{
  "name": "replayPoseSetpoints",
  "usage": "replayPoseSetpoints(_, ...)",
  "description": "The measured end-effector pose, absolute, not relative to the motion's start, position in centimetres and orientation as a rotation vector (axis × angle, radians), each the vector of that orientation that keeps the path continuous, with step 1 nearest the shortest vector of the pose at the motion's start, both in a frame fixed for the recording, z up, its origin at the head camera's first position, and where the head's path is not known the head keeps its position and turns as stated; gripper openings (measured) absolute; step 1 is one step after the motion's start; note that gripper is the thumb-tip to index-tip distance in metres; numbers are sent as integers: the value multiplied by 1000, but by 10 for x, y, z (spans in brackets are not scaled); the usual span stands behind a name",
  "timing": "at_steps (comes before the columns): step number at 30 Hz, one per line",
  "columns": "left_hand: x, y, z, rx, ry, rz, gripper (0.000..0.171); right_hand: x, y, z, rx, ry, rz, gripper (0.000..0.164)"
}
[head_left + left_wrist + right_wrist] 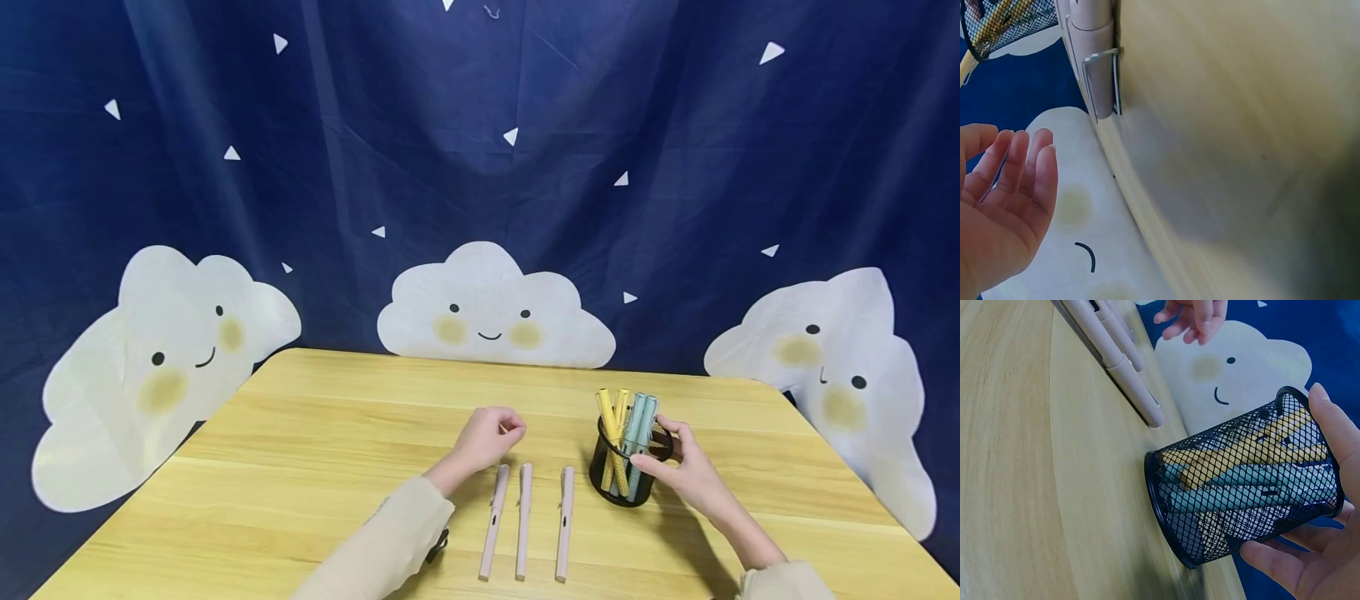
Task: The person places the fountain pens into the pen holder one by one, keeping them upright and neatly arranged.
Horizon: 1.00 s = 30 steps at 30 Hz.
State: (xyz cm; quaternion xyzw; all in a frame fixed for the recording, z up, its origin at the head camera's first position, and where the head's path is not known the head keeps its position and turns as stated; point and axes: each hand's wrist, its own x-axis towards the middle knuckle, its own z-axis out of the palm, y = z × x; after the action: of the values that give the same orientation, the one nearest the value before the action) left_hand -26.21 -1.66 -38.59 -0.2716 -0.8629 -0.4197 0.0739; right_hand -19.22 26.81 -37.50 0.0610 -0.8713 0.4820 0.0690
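My right hand [693, 475] holds a black mesh pen cup [1241, 481] near its rim, with the thumb on one side and fingers on the other. Inside stand yellow pens [611, 425] and teal pens [641, 425]; the mesh partly veils their lower halves. My left hand [489, 437] hovers beyond the clip ends of the pale pink pens, fingers loosely curled around nothing. Three of these lie side by side: a left pen [494, 523], a middle pen [523, 523] and a right pen [565, 525]. One pink pen [1094, 62] shows its wire clip in the left wrist view.
The light wooden table [300, 433] spreads beneath everything. Behind its far edge hangs a dark blue curtain [420, 183] with white clouds and small triangles. A dark band or cord [438, 545] shows by the left sleeve [390, 533].
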Motion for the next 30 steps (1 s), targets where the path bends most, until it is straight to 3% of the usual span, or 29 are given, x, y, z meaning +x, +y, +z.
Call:
replayPoseSetpoints(15, -258, -37, -387, -843, -2760, -1161, 8, -191, 268, -374, 192, -2615, 1448, 72)
replayPoseSetpoints(23, -252, -42, -391, -733, -2894, -1080, 6, -190, 269, -376, 201, -2590, 1471, 70)
replayPoseSetpoints(30, -243, -45, -392, -698, -2975, -1280, 12, -189, 269, -378, 213, -2589, 1464, 71)
